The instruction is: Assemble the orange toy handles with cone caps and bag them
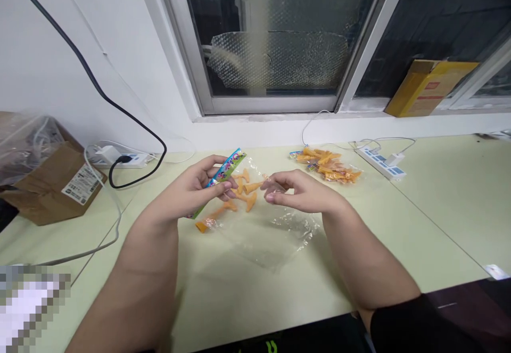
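Observation:
A clear plastic bag (267, 241) with a blue and green printed header strip (227, 169) is held above the pale table. Several orange pieces (250, 202) show in or behind its film near the header. My left hand (199, 185) is closed on the header strip, thumb in front. To the right, my right hand (299, 190) pinches the film at the bag's side. Farther back on the table lie bags of orange pieces (327, 165), touching neither hand.
At the left stands an open cardboard box (56, 182) with plastic inside. A left power strip (133, 160) has a black cable running over it; a right power strip (381, 162) lies near the wall. A yellow box (429, 89) leans on the window.

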A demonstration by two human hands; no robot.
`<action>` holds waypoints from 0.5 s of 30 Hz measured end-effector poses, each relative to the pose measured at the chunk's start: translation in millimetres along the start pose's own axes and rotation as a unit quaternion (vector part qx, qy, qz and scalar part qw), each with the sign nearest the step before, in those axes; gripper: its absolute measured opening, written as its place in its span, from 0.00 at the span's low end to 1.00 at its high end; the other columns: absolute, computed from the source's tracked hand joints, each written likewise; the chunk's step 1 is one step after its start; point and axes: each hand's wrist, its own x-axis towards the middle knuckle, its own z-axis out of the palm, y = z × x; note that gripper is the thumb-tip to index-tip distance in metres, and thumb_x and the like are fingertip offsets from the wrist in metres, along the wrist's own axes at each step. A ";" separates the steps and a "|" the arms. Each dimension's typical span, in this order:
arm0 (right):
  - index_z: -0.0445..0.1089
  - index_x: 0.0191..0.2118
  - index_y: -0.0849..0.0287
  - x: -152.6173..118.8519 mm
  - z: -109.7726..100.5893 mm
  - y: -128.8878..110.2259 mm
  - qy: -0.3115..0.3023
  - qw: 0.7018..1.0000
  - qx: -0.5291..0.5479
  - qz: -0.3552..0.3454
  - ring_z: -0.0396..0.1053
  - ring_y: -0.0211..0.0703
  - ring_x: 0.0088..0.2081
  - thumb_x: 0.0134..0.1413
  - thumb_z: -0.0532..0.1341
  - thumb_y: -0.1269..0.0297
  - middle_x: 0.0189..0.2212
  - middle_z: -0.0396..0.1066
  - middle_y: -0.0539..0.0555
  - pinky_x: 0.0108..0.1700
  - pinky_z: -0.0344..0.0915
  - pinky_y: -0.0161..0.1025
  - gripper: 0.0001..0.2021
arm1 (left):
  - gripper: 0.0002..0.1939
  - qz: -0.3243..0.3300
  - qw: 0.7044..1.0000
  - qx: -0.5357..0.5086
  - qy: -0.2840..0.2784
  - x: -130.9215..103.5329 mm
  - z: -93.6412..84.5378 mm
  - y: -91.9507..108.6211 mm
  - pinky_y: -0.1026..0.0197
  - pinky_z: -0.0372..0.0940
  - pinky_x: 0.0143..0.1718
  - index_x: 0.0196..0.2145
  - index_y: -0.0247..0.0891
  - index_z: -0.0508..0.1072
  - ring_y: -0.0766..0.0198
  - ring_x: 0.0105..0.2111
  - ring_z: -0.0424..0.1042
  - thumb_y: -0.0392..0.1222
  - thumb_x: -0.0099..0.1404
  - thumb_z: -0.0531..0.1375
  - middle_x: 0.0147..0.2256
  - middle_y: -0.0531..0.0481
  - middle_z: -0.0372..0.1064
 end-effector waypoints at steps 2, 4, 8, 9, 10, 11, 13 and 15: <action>0.77 0.40 0.57 3.8 -0.3 9.6 -0.040 0.998 0.017 0.038 0.72 0.39 0.31 0.65 0.61 0.48 0.31 0.76 0.51 0.34 0.69 0.37 0.17 | 0.34 -0.009 0.999 -0.032 -0.011 5.3 -0.6 -7.5 0.54 0.78 0.38 0.60 0.43 0.66 0.55 0.36 0.81 0.47 0.59 0.71 0.40 0.44 0.80; 0.76 0.35 0.58 4.6 -5.9 17.0 -0.064 0.995 0.037 0.069 0.70 0.37 0.29 0.66 0.60 0.48 0.28 0.74 0.50 0.31 0.66 0.35 0.18 | 0.36 -0.019 0.999 -0.046 -0.008 9.3 -5.9 -17.1 0.54 0.78 0.40 0.61 0.44 0.62 0.56 0.36 0.81 0.47 0.59 0.72 0.40 0.45 0.80; 0.75 0.34 0.58 2.1 -18.8 26.1 -0.076 0.989 0.062 0.113 0.69 0.37 0.28 0.64 0.61 0.48 0.27 0.73 0.50 0.30 0.65 0.34 0.17 | 0.33 -0.028 0.997 -0.064 0.016 15.1 -21.8 -39.3 0.55 0.77 0.40 0.56 0.46 0.60 0.59 0.34 0.81 0.46 0.59 0.72 0.35 0.50 0.78; 0.75 0.34 0.58 1.8 -20.7 27.9 -0.074 0.989 0.062 0.112 0.68 0.36 0.28 0.64 0.62 0.48 0.27 0.72 0.49 0.30 0.64 0.34 0.17 | 0.32 -0.029 0.997 -0.068 0.023 16.6 -25.5 -44.3 0.55 0.77 0.39 0.53 0.45 0.60 0.59 0.33 0.81 0.47 0.59 0.72 0.34 0.51 0.78; 0.75 0.34 0.58 1.8 -22.0 29.8 -0.069 0.990 0.062 0.105 0.66 0.36 0.27 0.64 0.62 0.48 0.27 0.71 0.49 0.29 0.63 0.34 0.17 | 0.31 -0.032 0.996 -0.073 0.031 18.2 -28.6 -48.5 0.55 0.77 0.39 0.52 0.45 0.59 0.60 0.31 0.80 0.47 0.58 0.72 0.34 0.51 0.78; 0.75 0.34 0.58 2.2 -22.8 31.8 -0.056 0.992 0.064 0.095 0.65 0.36 0.27 0.64 0.62 0.48 0.26 0.70 0.48 0.29 0.62 0.34 0.17 | 0.31 -0.036 0.995 -0.080 0.043 20.0 -31.1 -51.8 0.56 0.77 0.39 0.51 0.46 0.59 0.61 0.31 0.80 0.47 0.58 0.73 0.35 0.51 0.78; 0.74 0.34 0.58 4.1 -23.4 36.7 -0.001 0.994 0.082 0.077 0.63 0.35 0.26 0.63 0.62 0.46 0.24 0.67 0.48 0.28 0.61 0.33 0.18 | 0.32 -0.041 0.989 -0.114 0.081 23.9 -33.4 -55.1 0.55 0.76 0.40 0.51 0.48 0.58 0.61 0.32 0.81 0.52 0.58 0.72 0.40 0.49 0.79; 0.74 0.35 0.58 7.7 -22.5 42.3 0.087 0.987 0.118 0.070 0.62 0.36 0.25 0.62 0.62 0.44 0.24 0.65 0.47 0.28 0.63 0.34 0.20 | 0.32 -0.039 0.977 -0.173 0.117 27.9 -30.2 -54.2 0.52 0.76 0.44 0.54 0.51 0.57 0.57 0.38 0.82 0.59 0.60 0.68 0.45 0.46 0.78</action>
